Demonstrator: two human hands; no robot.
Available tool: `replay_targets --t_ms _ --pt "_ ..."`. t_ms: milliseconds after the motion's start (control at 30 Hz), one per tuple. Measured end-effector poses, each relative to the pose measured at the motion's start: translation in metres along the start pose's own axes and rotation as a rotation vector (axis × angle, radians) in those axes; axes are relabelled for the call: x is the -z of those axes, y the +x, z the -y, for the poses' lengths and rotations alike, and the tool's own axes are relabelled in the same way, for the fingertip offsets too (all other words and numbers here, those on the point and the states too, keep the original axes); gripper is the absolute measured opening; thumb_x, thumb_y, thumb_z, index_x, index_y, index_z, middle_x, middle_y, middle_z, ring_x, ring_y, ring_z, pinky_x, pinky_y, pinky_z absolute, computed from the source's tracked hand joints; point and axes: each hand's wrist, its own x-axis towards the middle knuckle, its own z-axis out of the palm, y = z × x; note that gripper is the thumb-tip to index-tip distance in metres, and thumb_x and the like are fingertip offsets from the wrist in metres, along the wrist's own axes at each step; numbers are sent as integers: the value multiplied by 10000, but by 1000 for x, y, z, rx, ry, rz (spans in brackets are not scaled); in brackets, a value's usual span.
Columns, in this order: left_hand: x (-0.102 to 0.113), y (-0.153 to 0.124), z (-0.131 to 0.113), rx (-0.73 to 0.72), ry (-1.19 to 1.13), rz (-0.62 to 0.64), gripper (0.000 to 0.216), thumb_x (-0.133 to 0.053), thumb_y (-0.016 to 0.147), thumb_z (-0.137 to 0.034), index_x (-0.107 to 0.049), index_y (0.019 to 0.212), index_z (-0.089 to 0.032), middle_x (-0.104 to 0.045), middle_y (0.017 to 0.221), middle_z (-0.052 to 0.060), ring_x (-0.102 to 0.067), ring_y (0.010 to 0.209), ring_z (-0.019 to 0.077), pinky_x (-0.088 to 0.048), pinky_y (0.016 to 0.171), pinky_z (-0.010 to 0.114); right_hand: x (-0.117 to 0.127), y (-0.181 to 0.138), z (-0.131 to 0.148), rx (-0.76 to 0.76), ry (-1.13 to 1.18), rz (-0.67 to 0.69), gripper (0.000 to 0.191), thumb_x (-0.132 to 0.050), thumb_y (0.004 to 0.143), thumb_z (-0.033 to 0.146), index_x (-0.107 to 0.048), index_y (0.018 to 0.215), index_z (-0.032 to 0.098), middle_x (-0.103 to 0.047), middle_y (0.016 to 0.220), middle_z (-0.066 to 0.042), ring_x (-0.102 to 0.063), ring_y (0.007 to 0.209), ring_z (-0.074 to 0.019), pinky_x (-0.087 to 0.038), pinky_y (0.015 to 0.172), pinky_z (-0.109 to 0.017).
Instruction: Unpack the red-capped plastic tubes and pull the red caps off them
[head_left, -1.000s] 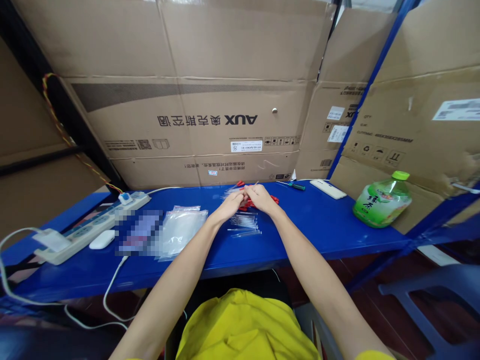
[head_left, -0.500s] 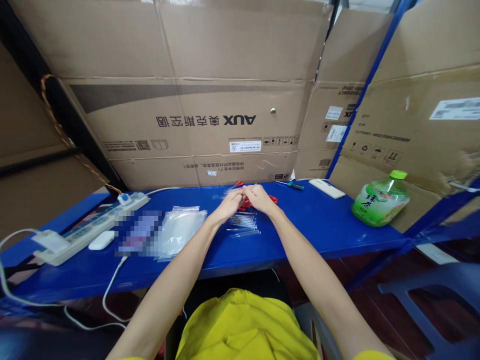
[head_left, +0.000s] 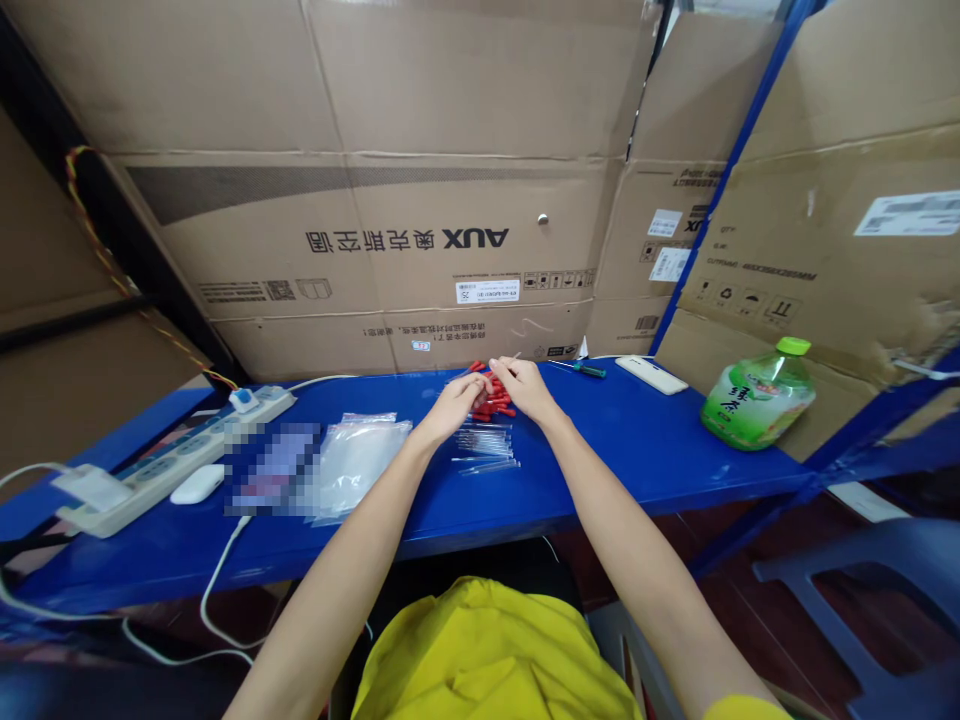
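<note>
My left hand (head_left: 456,404) is closed over the back of the table, its fingertips pinched beside a heap of small red bulb-shaped pieces (head_left: 496,408). Slightly to its right, my right hand (head_left: 521,388) has its thumb and fingers drawn together above the same heap. What either hand holds is too small to make out. Toward me from the hands lies a row of thin clear tubes (head_left: 484,440), with a few loose ones (head_left: 490,467) in front. More red pieces (head_left: 477,367) show behind my left hand.
Clear plastic bags (head_left: 364,460) lie left of my arms, beside a blurred-out phone (head_left: 281,465), a white case (head_left: 197,484) and a power strip (head_left: 180,450). At right are a screwdriver (head_left: 589,370), a pale phone-like slab (head_left: 651,375) and a green bottle (head_left: 759,400). Cardboard (head_left: 420,100) walls the back.
My hands, together before, have come slightly apart, and more of the red heap shows between them. The view has shifted a little.
</note>
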Motion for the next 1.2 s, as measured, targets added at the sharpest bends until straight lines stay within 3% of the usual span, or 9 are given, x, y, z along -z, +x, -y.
replay_targets --t_ms 133,267,467,667,900,1200 --pt "-3 -3 -2 -159 313 -177 187 -437 959 -240 -607 914 -176 -624 839 29 -560 796 174 -444 801 301 -14 -2 1 -159 -154 -115 623 -363 1018 668 -599 671 208 -616 641 -29 -552 647 -168 -349 645 -269" --pt "-8 -6 -1 -247 521 -183 198 -412 985 -220 -601 942 -182 -649 958 76 -585 905 207 -445 893 340 -26 -2 3 -275 -320 -114 636 -323 1067 572 -631 651 202 -691 689 -91 -601 663 -197 -326 641 -290" --pt "-5 -3 7 -87 241 -64 214 -376 986 -234 -553 878 -183 -591 767 19 -533 721 167 -445 755 297 -26 -1 -1 -146 -329 23 634 -268 1104 446 -633 657 182 -690 688 -85 -617 664 -171 -342 669 -273" --pt "-1 -3 2 3 -105 90 178 -419 927 -278 -480 783 -193 -387 605 -47 -327 546 115 -303 564 253 -20 -3 -1 -79 -247 62 649 -272 1098 447 -612 611 186 -663 633 -60 -608 627 -155 -368 676 -261" --pt "-3 -5 -7 47 -164 78 166 -453 871 -279 -410 729 -205 -402 604 -30 -322 559 113 -260 550 247 -23 -2 0 -19 -179 53 655 -293 1088 490 -628 612 189 -705 669 -83 -640 647 -171 -407 697 -273" --pt "-4 -1 3 84 -221 77 192 -464 892 -288 -401 728 -208 -346 610 -33 -273 559 112 -231 546 260 -25 0 -2 -58 -152 67 645 -312 1087 484 -642 622 181 -712 680 -98 -650 657 -178 -422 699 -277"
